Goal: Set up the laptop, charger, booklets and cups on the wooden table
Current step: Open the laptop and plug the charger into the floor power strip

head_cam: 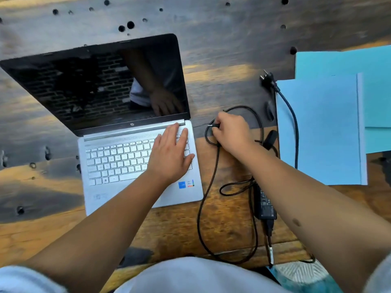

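Observation:
A silver laptop (pixel 118 157) stands open on the wooden table (pixel 222 60), its screen dark. My left hand (pixel 170 155) lies flat on the right side of its keyboard, fingers straight. Just right of the laptop's hinge, my right hand (pixel 231 132) pinches the charger's small plug (pixel 213 125), its tip pointing at the laptop's right edge. The black charger brick (pixel 264 205) lies near the table's front edge under my right forearm, its cable (pixel 203 208) looping across the wood. The wall plug (pixel 268 78) rests beside blue booklets (pixel 317 132). No cups are in view.
Two more blue sheets (pixel 376 85) lie under the front booklet at the right edge. The table top has dark round holes and cracks. Bare wood stretches behind and left of the laptop. My lap fills the bottom of the view.

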### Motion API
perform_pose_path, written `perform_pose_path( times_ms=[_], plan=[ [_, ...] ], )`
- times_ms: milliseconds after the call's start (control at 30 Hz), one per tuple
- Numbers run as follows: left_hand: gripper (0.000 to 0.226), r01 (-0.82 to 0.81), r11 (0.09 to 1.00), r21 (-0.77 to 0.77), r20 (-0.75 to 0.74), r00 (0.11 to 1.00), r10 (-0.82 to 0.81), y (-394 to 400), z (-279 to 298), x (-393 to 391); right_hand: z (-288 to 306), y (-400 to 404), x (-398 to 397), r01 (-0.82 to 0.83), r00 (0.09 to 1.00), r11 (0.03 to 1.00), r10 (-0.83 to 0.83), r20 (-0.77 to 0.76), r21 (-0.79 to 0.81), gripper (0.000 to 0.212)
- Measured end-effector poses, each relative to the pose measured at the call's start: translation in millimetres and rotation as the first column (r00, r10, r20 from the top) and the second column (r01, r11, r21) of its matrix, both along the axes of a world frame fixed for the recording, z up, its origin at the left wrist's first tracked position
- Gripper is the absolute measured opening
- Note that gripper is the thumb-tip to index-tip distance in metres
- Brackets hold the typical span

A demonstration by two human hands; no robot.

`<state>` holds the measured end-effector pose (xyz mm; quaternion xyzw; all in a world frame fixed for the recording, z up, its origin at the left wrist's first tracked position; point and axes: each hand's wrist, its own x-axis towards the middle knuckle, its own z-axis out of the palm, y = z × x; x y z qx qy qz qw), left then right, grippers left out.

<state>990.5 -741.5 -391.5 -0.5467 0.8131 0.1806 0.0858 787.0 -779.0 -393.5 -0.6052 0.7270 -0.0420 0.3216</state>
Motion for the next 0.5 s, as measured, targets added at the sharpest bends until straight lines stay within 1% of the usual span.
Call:
perform_pose_path(
  times_ms=[67, 133, 333, 500],
  plan=[
    [0.072, 0.003, 1.0, -0.015, -0.002, 1.0, -0.003, 1.2, -2.4, 1.1, -0.1, -0.9, 10.9, -0.047, 0.996, 0.996, 0.053, 0.076, -0.076, 0.012],
    [0.072, 0.004, 1.0, -0.029, -0.007, 1.0, -0.004, 2.0, -5.1, 2.1, -0.7, -5.2, 20.1, -0.08, 0.991, 0.993, 0.089, 0.099, -0.086, 0.012],
    [0.072, -0.045, 0.997, -0.055, -0.01, 0.999, 0.044, 1.3, -10.2, 0.7, -8.3, -8.4, 31.1, -0.168, 0.984, 0.985, 0.17, 0.047, -0.039, 0.014],
    [0.068, -0.069, 0.995, -0.074, -0.022, 0.998, 0.067, 1.3, -13.7, -3.8, -12.5, -3.6, 31.1, -0.142, 0.987, 0.99, 0.143, 0.071, -0.025, 0.016]
  ],
)
